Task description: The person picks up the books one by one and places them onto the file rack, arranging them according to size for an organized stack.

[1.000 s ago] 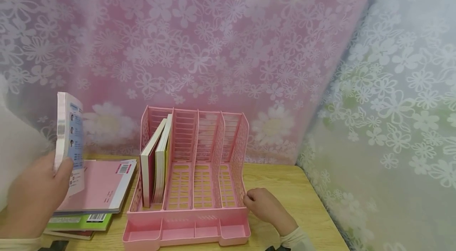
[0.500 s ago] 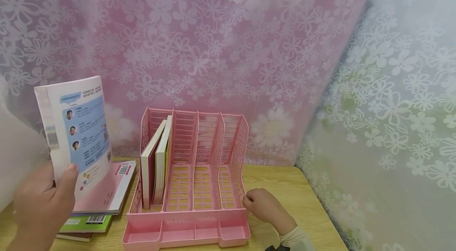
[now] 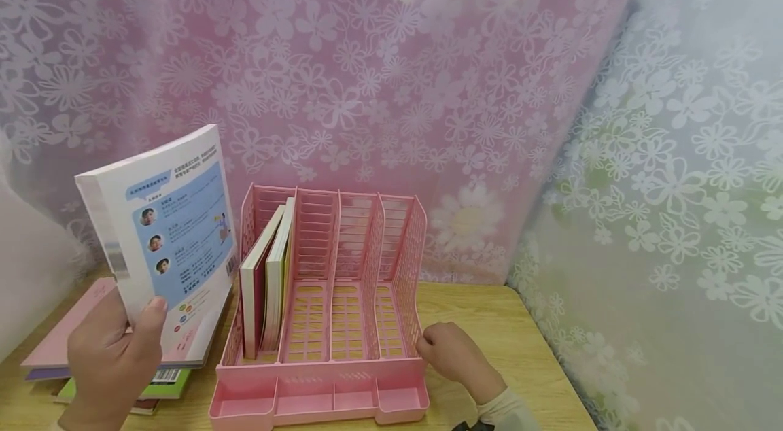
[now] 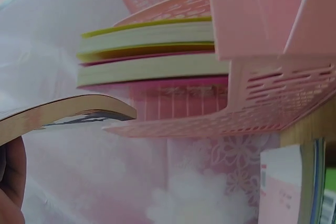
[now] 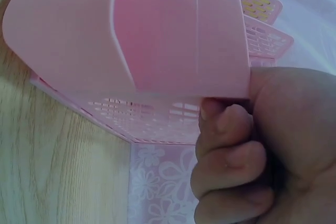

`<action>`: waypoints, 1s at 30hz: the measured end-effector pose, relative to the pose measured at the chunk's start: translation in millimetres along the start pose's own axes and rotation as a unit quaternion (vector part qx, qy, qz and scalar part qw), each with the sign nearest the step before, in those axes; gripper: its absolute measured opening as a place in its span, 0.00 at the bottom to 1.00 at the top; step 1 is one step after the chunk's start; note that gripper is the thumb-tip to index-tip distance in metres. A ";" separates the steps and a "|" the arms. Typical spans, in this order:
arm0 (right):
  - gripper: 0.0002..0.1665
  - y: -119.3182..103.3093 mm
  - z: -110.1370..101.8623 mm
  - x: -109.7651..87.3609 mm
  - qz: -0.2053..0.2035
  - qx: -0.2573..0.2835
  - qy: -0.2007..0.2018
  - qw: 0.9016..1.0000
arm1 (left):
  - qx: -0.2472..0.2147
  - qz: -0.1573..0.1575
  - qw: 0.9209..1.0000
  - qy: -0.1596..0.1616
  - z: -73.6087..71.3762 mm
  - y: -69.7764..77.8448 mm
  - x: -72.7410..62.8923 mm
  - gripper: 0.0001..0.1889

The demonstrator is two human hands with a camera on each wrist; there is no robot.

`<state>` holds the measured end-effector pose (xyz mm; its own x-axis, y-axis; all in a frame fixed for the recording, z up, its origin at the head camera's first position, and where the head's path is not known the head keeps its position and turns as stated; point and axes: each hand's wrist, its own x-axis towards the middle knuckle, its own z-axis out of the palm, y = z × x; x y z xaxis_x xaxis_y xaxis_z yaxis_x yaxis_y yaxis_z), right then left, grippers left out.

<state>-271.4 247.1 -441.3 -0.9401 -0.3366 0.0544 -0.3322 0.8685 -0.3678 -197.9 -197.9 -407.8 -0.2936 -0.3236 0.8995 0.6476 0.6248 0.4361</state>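
Observation:
My left hand (image 3: pixel 116 349) grips a white-covered paperback book (image 3: pixel 177 227) by its lower end, thumb on the cover with the blue panel. The book stands tilted above the book pile, left of a pink plastic desk file rack (image 3: pixel 318 373). In the left wrist view the book's page edge (image 4: pixel 68 109) points toward the rack. Two books stand in the rack's leftmost slot, a dark red one (image 3: pixel 259 302) and a yellow-edged one (image 3: pixel 280 261). My right hand (image 3: pixel 455 353) pinches the rack's right side wall at its front edge, fingers curled, as the right wrist view shows.
A pile of books lies left of the rack, a pink one (image 3: pixel 67 339) on top and a green one (image 3: pixel 165 390) below. Small trays line the rack's front. The wooden table (image 3: pixel 489 308) runs back to a pink flowered curtain (image 3: pixel 367 77), with a pale one (image 3: pixel 673 213) at right.
The left hand has carried the book rightward toward the rack and turned its printed cover to face me. The right hand stays on the rack's side.

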 end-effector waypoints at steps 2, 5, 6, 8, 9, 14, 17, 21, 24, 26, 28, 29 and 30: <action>0.26 -1.2 1.6 0.5 0.012 -0.004 0.010 1.000 | 0.002 -0.007 1.000 -0.010 5.1 -0.5 -3.1 0.18; 0.26 -2.8 3.7 1.5 0.031 -0.008 0.017 0.999 | -0.002 -0.002 1.000 -0.020 11.6 -4.5 -8.2 0.17; 0.26 -3.3 4.4 1.6 0.034 -0.009 0.020 0.999 | -0.007 -0.001 1.000 -0.021 13.9 -6.2 -10.1 0.17; 0.26 -4.1 5.4 1.5 0.042 -0.007 0.024 0.999 | -0.015 0.000 1.000 -0.025 17.5 -9.6 -13.4 0.17; 0.26 -4.4 6.0 1.4 0.046 -0.007 0.026 0.999 | -0.021 0.005 0.999 -0.025 19.5 -11.4 -14.5 0.17; 0.28 -5.5 6.8 0.8 0.052 -0.005 0.035 0.998 | -0.040 0.007 0.999 -0.035 28.3 -17.3 -16.8 0.17; 0.28 -5.4 6.6 0.9 0.050 -0.003 0.035 0.998 | -0.046 -0.001 0.998 -0.048 32.7 -18.4 -17.2 0.17; 0.27 -4.4 6.2 1.2 0.049 0.003 0.030 0.998 | -0.034 -0.026 0.996 -0.083 37.6 -16.5 -18.0 0.17; 0.27 -3.7 5.9 1.3 0.047 0.008 0.025 0.999 | -0.007 -0.051 0.991 -0.126 40.5 -14.5 -18.1 0.18; 0.27 -3.6 5.7 1.2 0.046 0.011 0.022 0.999 | 0.005 -0.071 0.984 -0.160 41.8 -14.0 -18.6 0.17; 0.27 -3.4 5.4 1.4 0.046 0.012 0.019 0.999 | 0.010 -0.095 0.977 -0.190 41.8 -13.1 -19.5 0.16; 0.27 -3.3 5.3 1.6 0.047 0.012 0.018 0.999 | 0.012 -0.104 0.974 -0.200 41.7 -13.1 -20.1 0.15; 0.27 -3.3 5.0 1.7 0.047 0.011 0.017 0.999 | 0.012 -0.113 0.972 -0.207 41.6 -13.5 -20.8 0.14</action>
<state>-271.5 241.8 -444.6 -0.9694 -0.2402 0.0503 -0.2404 0.8877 -0.3927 -229.8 -170.1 -431.3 -0.6873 -0.1444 0.7119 0.5180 0.5896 0.6197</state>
